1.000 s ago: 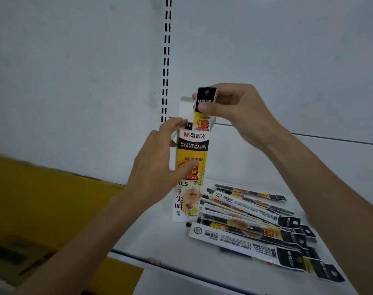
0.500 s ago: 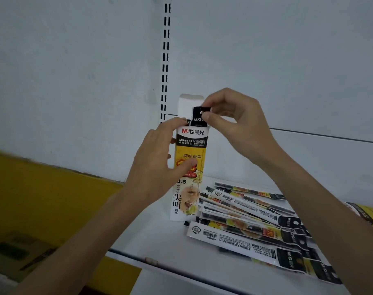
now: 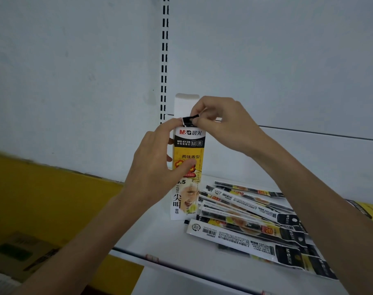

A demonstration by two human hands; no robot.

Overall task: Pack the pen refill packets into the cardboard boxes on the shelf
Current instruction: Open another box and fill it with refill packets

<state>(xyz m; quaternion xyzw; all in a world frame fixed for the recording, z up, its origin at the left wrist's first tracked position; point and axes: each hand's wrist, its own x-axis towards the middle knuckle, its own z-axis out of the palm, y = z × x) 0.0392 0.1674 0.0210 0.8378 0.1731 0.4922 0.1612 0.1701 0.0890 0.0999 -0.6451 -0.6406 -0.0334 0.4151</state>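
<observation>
Tall box (image 3: 188,167): white, black and yellow, with red lettering. Refill packets (image 3: 251,226): white ends with barcodes, yellow middles, black tips. White shelf (image 3: 155,237); yellow wall (image 3: 43,199).

The left hand (image 3: 158,167) grips the upright cardboard box (image 3: 188,145) mid-height; the right hand (image 3: 220,124) pinches a packet (image 3: 188,120) at the box's mouth.

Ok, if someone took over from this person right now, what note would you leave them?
Left hand: grips the upright box, which stands on the shelf with its flap open.
Right hand: pinches the black top of a packet at the box mouth; the rest of it is inside.
Done: that packet is nearly in.
Left: push it home, then pack the loose packets fanned on the shelf right of the box, and close the flap.
</observation>
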